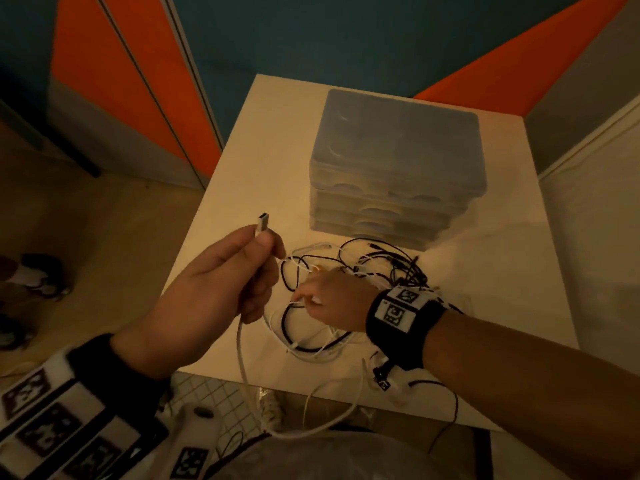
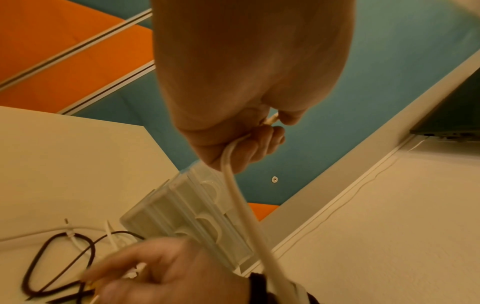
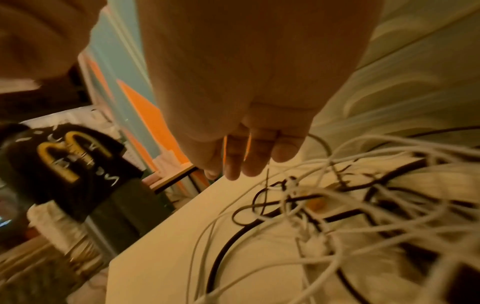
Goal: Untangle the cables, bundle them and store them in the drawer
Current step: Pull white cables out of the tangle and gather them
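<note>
Just in front of the translucent drawer unit (image 1: 398,168), on the white table (image 1: 256,161), lies the tangle of black and white cables (image 1: 367,271), its near loops trailing over the table edge farthest from the unit. Your left hand (image 1: 214,289), raised to the left of the unit, has its fingers curled round a thick white cable (image 1: 242,368) with the USB plug (image 1: 262,222) sticking up above the thumb. Your right hand (image 1: 332,299) reaches into the tangle before the unit, fingertips pinching a thin white cable (image 1: 298,301).
</note>
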